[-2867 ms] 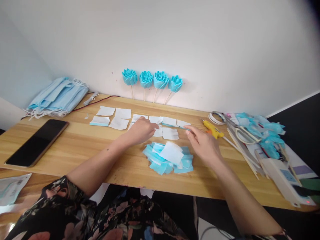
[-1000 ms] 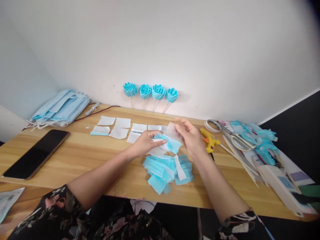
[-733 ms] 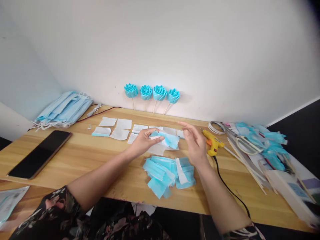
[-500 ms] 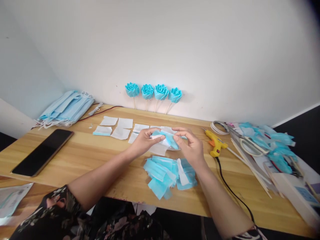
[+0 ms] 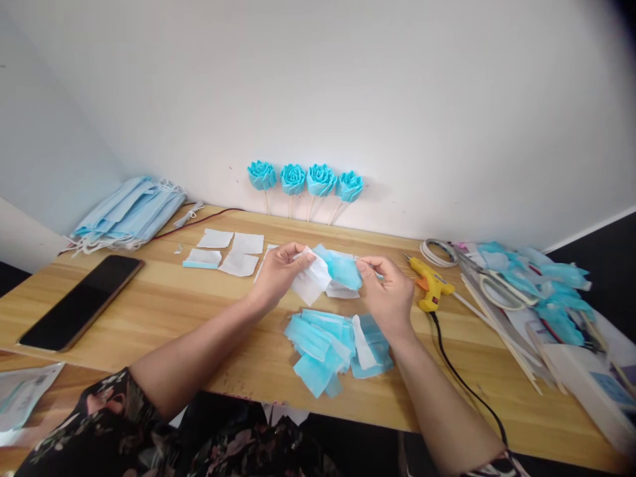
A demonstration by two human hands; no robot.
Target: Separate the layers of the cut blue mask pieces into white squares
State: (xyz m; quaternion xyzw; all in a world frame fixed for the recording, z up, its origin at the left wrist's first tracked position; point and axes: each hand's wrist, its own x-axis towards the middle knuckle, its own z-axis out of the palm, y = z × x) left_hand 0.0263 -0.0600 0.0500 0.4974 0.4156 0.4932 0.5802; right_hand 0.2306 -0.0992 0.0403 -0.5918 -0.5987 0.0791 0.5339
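Between thumb and fingers my left hand (image 5: 279,273) pinches a white fabric piece (image 5: 311,281), which hangs down from the grip. My right hand (image 5: 388,290) is closed on the edge of a thin light-blue fabric piece (image 5: 342,268). The blue piece lies right beside the white one; whether they are still joined I cannot tell. Nearer to me on the table lies a loose pile of blue fabric pieces (image 5: 320,344), with a white strip (image 5: 365,343) on top. Several white squares (image 5: 241,264) lie beyond and left of my left hand, some partly hidden behind it.
Several blue fabric flowers (image 5: 320,180) on sticks lean against the wall. Face masks (image 5: 129,212) are stacked at the back left, above a phone (image 5: 82,301). On the right are a yellow glue gun (image 5: 430,283) with its cord, a tape roll (image 5: 438,253), scissors (image 5: 504,291) and blue scraps (image 5: 561,275).
My hands have moved apart. The bunched fabric between them has spread into a white piece at my left hand and a blue piece at my right.
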